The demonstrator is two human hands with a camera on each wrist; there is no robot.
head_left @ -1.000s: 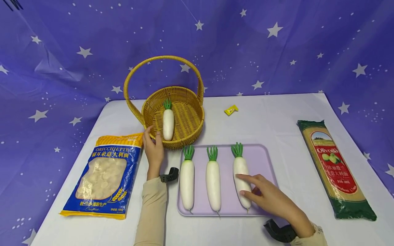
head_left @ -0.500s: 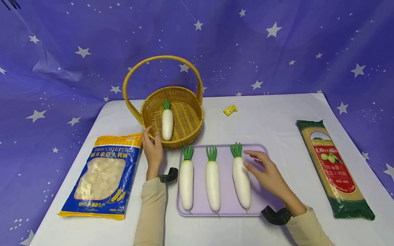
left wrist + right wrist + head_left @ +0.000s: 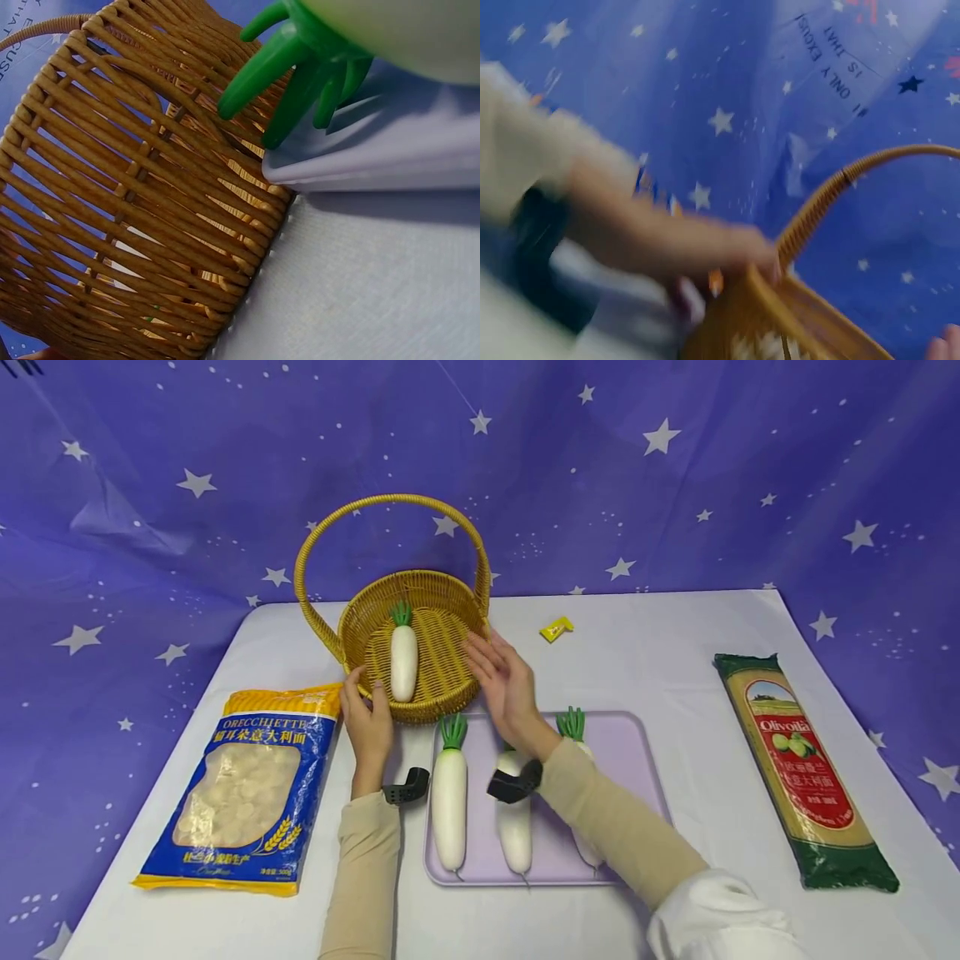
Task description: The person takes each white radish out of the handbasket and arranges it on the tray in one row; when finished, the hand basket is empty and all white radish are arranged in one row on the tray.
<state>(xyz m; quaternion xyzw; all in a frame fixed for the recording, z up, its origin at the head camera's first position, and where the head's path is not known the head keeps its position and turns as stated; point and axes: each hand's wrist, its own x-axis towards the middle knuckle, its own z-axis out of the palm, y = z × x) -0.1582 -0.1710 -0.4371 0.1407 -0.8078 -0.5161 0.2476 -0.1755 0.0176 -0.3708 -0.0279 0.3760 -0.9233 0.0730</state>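
Observation:
My left hand grips the front left rim of a wicker basket that has a tall arched handle. Inside the basket lies one white radish with green leaves. At the basket's right side is my right hand, its fingers straight and reaching over the rim, with nothing held. On a lilac tray lie three more white radishes: the left radish shows fully, while my right wrist and forearm partly cover the middle radish and the right one. Basket weave fills much of the left wrist view.
A blue and yellow orecchiette bag lies left of the basket. Far right is a long pasta packet. A small yellow wrapped sweet lies behind the tray. A starry purple cloth hangs behind the white table.
My right hand has moved from the rightmost radish, up and left across the tray, to the basket's right side. My left hand stays at the rim; the radishes have not moved.

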